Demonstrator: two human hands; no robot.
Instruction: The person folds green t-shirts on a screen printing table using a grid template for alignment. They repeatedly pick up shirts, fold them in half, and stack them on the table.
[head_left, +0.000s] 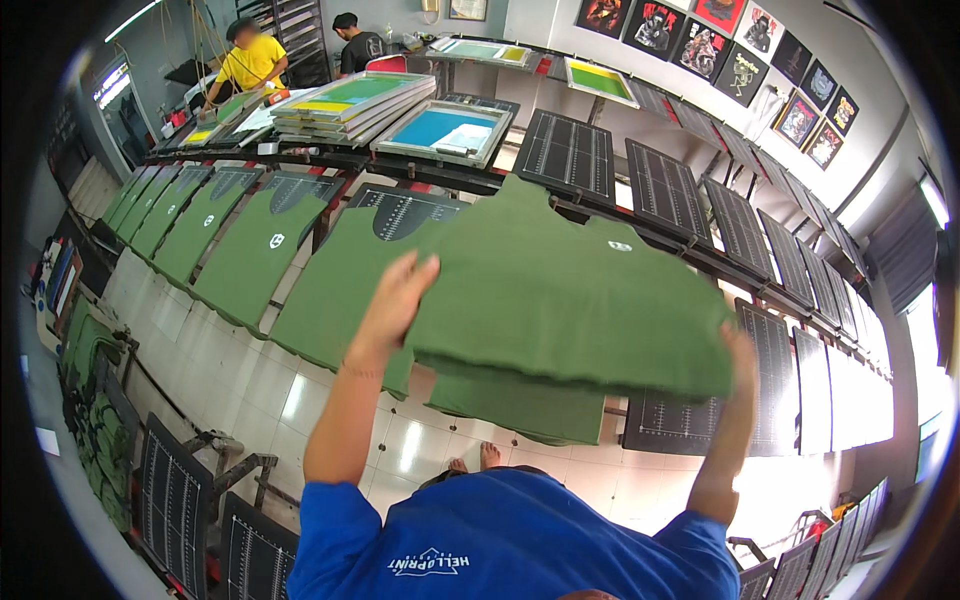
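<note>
A green fabric shirt panel (560,300) with a small white emblem is stretched between my two hands, raised above the row of boards. My left hand (398,295) is closed on its left edge, with the thumb side showing. Its right edge is in my right hand (738,358), which is slightly smeared and has its fingertips partly hidden by the cloth. Below the lifted panel, more green cloth (520,410) lies on a board. Just left of my left hand, another green panel (325,300) lies flat on a black gridded board (410,205).
Several green panels (240,250) lie on boards to the left. Bare black boards (672,190) run along the right and behind. Framed screens (350,100) are stacked across the rail, beside a blue screen (440,128). Two people (252,62) are at the far left. Folded green cloth (95,400) sits at left.
</note>
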